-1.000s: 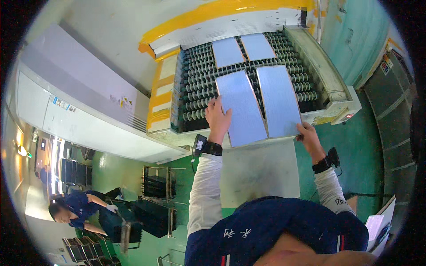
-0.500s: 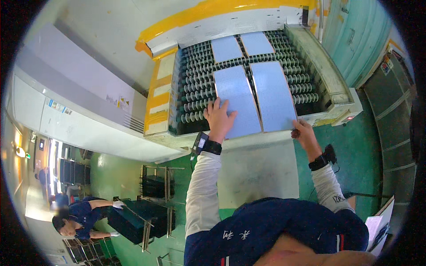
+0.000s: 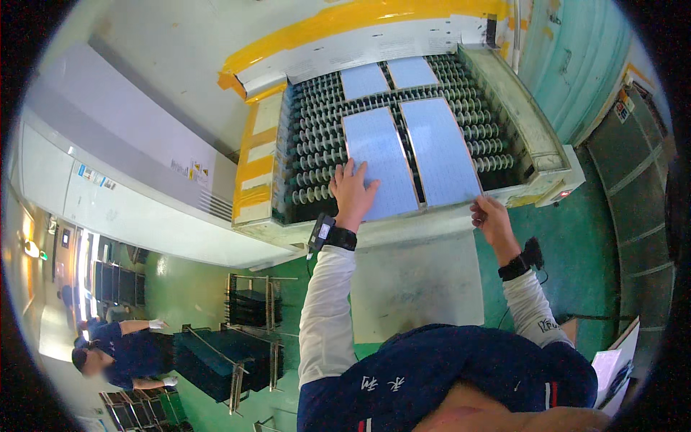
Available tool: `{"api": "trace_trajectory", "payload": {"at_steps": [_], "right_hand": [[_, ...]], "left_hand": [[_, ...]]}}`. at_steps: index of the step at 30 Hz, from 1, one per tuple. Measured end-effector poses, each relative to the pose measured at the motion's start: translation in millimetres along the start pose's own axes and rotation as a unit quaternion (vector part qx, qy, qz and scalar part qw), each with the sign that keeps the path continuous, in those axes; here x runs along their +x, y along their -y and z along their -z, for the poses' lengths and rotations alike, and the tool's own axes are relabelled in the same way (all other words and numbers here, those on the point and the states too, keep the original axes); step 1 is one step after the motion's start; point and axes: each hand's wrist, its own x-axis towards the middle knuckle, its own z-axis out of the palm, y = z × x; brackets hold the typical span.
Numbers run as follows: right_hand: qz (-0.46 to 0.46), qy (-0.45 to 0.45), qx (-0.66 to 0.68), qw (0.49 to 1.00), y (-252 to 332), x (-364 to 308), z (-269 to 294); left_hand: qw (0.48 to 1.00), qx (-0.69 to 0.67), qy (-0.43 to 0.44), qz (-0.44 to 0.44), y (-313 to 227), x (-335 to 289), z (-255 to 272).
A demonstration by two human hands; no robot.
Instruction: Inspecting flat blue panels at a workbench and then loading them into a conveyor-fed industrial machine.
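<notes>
Two light-blue rectangular boards with thin copper-coloured edges lie side by side on the machine's roller bed, a left board [image 3: 378,155] and a right board [image 3: 440,147]. My left hand [image 3: 353,191] rests with spread fingers on the lower left edge of the left board. At the near right corner of the right board, my right hand [image 3: 491,217] has its fingers curled in and pinched on the edge; the fingertips are partly hidden. Two more boards, a far left board [image 3: 363,81] and a far right board [image 3: 412,72], lie ahead on the rollers, their far ends under the cover.
Rows of grey roller wheels [image 3: 317,158] fill the bed, framed by a metal side rail [image 3: 529,122] and a yellow-taped rail [image 3: 255,158]. A white cover [image 3: 360,50] spans the back. At lower left, a co-worker [image 3: 129,353] stands by a rack of dark panels [image 3: 216,360].
The boards have moved slightly away from me, and the far pair sits further under the cover. My hands stay near the same board edges. The co-worker's hand has drawn back from the rack.
</notes>
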Motion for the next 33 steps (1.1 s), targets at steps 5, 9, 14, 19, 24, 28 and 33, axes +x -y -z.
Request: {"api": "trace_trajectory", "payload": {"at_steps": [5, 9, 14, 19, 24, 28, 33], "right_hand": [[-0.005, -0.001, 0.029, 1.000, -12.3, -4.6, 11.2], [-0.043, 0.009, 0.013, 0.999, -46.5, -22.8, 15.9], [-0.092, 0.046, -0.010, 0.995, -111.5, -48.4, 41.9], [-0.189, 0.045, -0.001, 0.981, -148.8, -79.0, 59.6], [-0.261, 0.049, -0.138, 0.954, -181.8, -103.4, 47.1], [-0.259, 0.099, -0.212, 0.937, -200.4, -108.3, 55.4], [0.026, 0.198, -0.553, 0.809, -198.7, -83.6, 25.9]], "left_hand": [[0.997, -0.046, -0.058, -0.028, -8.4, -14.4, 7.8], [0.985, -0.090, -0.135, -0.066, -25.2, -40.1, 24.9], [0.935, -0.280, -0.175, -0.131, -54.6, -107.7, 44.4], [0.925, -0.371, 0.076, -0.030, -43.7, -207.6, -6.8], [0.904, -0.205, 0.375, 0.002, 54.9, -361.0, -147.5], [0.855, -0.279, 0.411, 0.152, 60.0, -422.9, -145.5], [0.849, -0.281, 0.396, 0.210, 85.7, -475.5, -157.5]]}}
